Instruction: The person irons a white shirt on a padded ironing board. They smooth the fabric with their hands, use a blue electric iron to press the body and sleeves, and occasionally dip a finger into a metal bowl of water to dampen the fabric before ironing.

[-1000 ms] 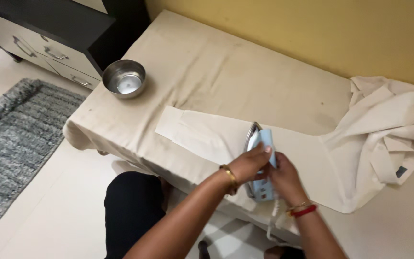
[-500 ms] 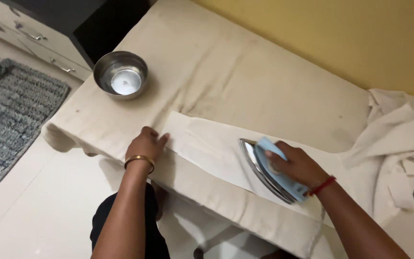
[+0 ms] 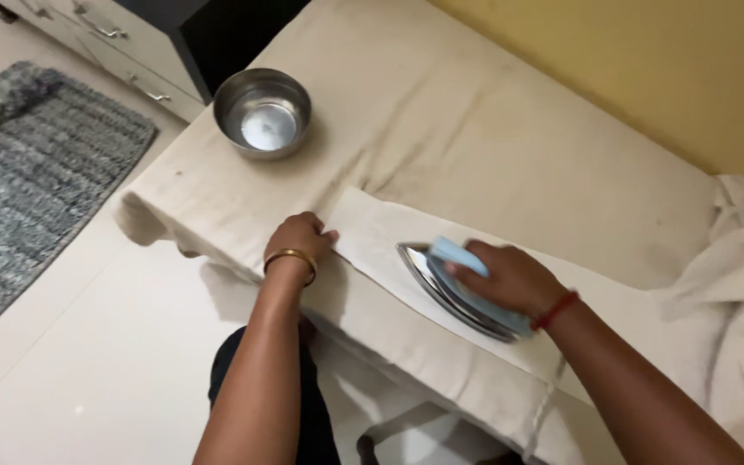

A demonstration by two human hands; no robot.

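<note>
On top of the worktop covered with a cream cloth (image 3: 475, 146), a long flat strip of cream fabric (image 3: 372, 232) lies spread out. The right hand (image 3: 510, 280) is closed tight around the top handle of a light blue iron with a shiny metal bottom (image 3: 454, 288). The iron sits on the strip, with its pointed tip toward the left hand (image 3: 301, 241). The left hand lies flat with fingers down, pressing the near end of the strip and gripping nothing. The iron looks heavy and hard, and its shiny bottom is probably hot, so the handle is the safe place to hold. The fabric looks soft, thin and light, and may slide if not pinned. A round shiny steel bowl (image 3: 263, 112) stands well apart at the far left corner. A crumpled cream garment (image 3: 742, 284) is heaped at the right.
</note>
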